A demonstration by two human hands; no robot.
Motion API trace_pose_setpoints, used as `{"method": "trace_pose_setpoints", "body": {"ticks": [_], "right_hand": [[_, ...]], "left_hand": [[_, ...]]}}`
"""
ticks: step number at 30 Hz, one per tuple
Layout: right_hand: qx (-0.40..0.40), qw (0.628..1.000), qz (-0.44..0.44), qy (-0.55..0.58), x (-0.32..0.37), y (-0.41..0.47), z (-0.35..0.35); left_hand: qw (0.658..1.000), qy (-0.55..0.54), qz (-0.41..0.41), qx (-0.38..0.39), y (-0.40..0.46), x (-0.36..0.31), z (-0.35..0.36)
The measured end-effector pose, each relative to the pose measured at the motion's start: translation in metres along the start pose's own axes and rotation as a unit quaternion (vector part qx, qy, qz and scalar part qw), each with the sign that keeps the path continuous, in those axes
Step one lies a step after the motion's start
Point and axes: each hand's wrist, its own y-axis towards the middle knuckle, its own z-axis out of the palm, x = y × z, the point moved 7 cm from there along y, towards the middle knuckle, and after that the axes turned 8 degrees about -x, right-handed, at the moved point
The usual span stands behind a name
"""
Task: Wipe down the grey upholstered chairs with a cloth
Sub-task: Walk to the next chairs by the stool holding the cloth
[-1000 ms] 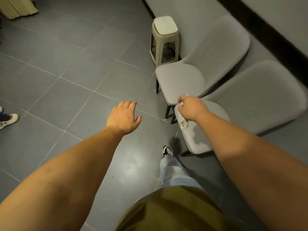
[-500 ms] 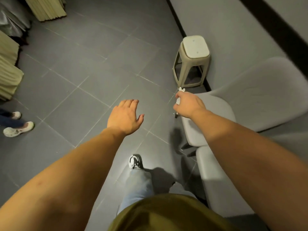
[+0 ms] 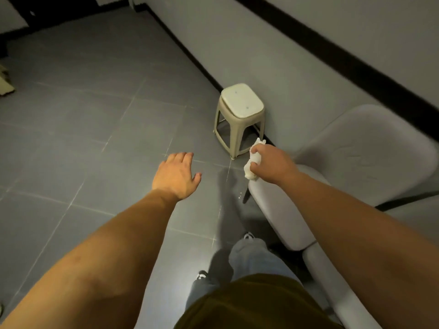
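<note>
**Cloth at the front corner of the far chair**

The grey tiled floor [image 3: 83, 129] filled most of my view, with the wall along its right edge. Against that wall stood the grey upholstered chair [image 3: 370, 153] I was working on, its seat running toward me and its backrest leaning to the wall; a second chair [image 3: 332, 281] sat just beside it, nearer my legs, only its seat edge in view. A beige plastic stool [image 3: 241, 104] stood on the floor near the far corner of the first chair's seat, apart from it.

My left hand [image 3: 177, 174] hung over the floor, fingers spread and holding nothing. My right hand [image 3: 270, 163] was at the front corner of the first chair's seat, its fingers closed around the white cloth [image 3: 252, 162], which was bunched into a wad and stuck out above and below my fist. The lower end looked to be touching the seat edge, though I could not be sure.

I judged the cloth light, soft and easily crushed, so a full fist around its middle suited it. The padded seat would probably give under pressure, so I would press flat and drag.
</note>
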Motion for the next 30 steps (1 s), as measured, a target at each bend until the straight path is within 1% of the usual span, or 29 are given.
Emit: {"method": "trace_pose_setpoints", "body": {"ticks": [3, 6, 12, 17, 20, 25, 28, 30], "right_hand": [[-0.011, 1.0, 0.012, -0.027, -0.013, 0.055, -0.003], [-0.02, 0.999, 0.017, -0.026, -0.027, 0.118, -0.001], [0.011, 0.999, 0.04, -0.021, -0.054, 0.247, 0.003], [0.018, 0.998, 0.049, -0.032, -0.054, 0.32, 0.008], [0.002, 0.996, 0.08, -0.024, -0.057, 0.366, 0.005], [-0.02, 0.99, 0.134, -0.034, -0.056, 0.423, 0.007], [-0.055, 0.974, 0.219, -0.025, -0.067, 0.444, 0.003], [-0.066, 0.968, 0.243, -0.024, -0.063, 0.448, 0.003]], "left_hand": [[0.999, -0.003, 0.036, 0.001, 0.061, -0.002, 0.003], [0.999, 0.007, 0.052, 0.013, 0.127, 0.004, 0.008], [0.999, 0.012, 0.04, -0.026, 0.265, 0.018, -0.014], [0.999, 0.005, 0.04, -0.009, 0.329, 0.029, -0.01], [0.998, 0.011, 0.067, 0.002, 0.375, 0.046, -0.007], [0.996, 0.032, 0.085, 0.017, 0.48, 0.095, 0.004], [0.987, 0.028, 0.155, 0.014, 0.543, 0.094, 0.008], [0.981, 0.032, 0.188, 0.027, 0.573, 0.089, 0.012]]}}
